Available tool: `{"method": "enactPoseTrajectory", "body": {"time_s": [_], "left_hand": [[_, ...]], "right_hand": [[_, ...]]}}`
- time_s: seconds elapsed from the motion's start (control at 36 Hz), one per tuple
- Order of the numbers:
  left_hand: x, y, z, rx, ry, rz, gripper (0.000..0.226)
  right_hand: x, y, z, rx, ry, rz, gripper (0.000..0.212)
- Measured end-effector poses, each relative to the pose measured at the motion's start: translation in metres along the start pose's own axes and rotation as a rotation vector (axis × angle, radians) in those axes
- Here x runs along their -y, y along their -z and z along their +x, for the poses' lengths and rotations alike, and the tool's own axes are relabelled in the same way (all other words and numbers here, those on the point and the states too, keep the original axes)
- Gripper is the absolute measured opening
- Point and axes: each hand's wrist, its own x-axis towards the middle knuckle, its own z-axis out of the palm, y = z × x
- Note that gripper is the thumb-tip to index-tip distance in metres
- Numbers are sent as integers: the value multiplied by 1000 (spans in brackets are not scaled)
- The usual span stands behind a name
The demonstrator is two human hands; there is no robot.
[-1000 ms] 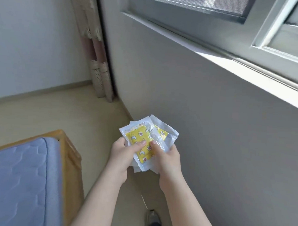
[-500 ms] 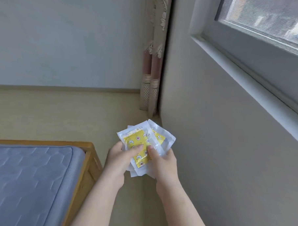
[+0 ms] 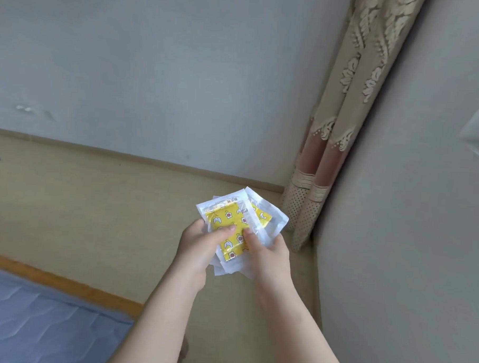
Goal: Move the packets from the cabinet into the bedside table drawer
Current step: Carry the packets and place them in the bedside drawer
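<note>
Head view: a fanned stack of packets (image 3: 232, 222) is held in mid-air above the floor (image 3: 94, 202), in front of the body, between both hands. The left hand (image 3: 197, 245) is closed on the stack's left edge, with its thumb laid across the top packet's yellow face. The right hand (image 3: 268, 254) is closed on the right and lower edge, thumb tip pressed on top just beside the left thumb. The top packet's long axis is seen running away from the body, its far end pointed toward the far wall (image 3: 155, 68) and tipped slightly left. A second packet is fanned out underneath to the right, its corner aimed toward the curtain (image 3: 346, 103). More white edges are seen under these; the count cannot be told. Each packet is a clear, white-bordered pouch, and a yellow sheet printed with small cartoon figures is seen inside the top two. A bed (image 3: 63, 282) with a blue mattress (image 3: 34, 323) is seen at lower left, well apart from the packets. The curtain is bunched in the corner at right, near the stack.
</note>
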Motion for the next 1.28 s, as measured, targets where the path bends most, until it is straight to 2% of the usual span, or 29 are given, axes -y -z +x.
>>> {"method": "enactPoseTrajectory", "body": {"time_s": [0.14,0.31,0.5,0.58,0.81,1.14,1.28], "left_hand": [[-21,-15,74,-10,12,1,13],[-42,-40,179,-78,-9,-36,14],[-80,-64,296,-196,-10,-74,13],[-95,-51,333,-310,-11,-89,12],[-117,27,398,-603,12,-220,14],[-210,219,496,-785,-74,-293,19],[-247,294,525,-876,-88,-282,18]], "right_hand": [[14,-14,79,19,-19,0,15],[30,-30,193,124,-16,-46,15],[62,-63,329,254,-32,-87,15],[66,-93,370,342,-79,-101,13],[50,-202,429,585,-178,-158,18],[37,-449,491,799,-228,-232,21],[25,-544,503,854,-271,-224,16]]}}
